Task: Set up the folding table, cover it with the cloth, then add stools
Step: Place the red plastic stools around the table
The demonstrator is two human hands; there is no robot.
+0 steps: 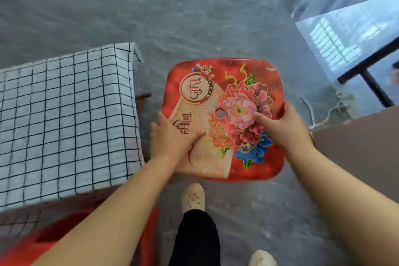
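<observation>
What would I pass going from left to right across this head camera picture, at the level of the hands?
First the checked cloth → left hand → red flowered stool → right hand → black metal frame.

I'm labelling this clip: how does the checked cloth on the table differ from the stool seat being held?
The cloth is white with a dark grid; the stool seat is red with printed flowers. The seat has a small round hole near its middle; the cloth shows none. The left hand and right hand grip the seat's side edges; nothing touches the cloth. Both face up, seen from above.
</observation>
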